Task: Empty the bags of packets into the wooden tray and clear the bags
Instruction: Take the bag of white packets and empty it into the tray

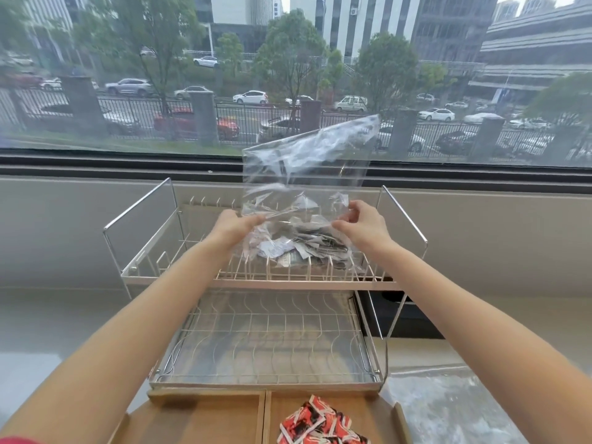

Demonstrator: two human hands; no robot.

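Observation:
A clear plastic bag (307, 168) stands upright over the upper shelf of the metal rack (147, 251). My left hand (234, 227) pinches its lower left part and my right hand (362, 225) pinches its lower right part. Several grey-white packets (304, 251) lie bunched beneath the bag on the upper shelf; whether they are inside a bag I cannot tell. At the bottom edge sits the wooden tray (205, 418) with a centre divider. Several red-and-white packets (320, 424) lie in its right compartment.
The rack's lower wire shelf (269, 341) sits just behind the tray. A window ledge (64, 225) runs behind the rack under a wide window (128, 75). A grey counter (464, 408) extends to the right of the tray.

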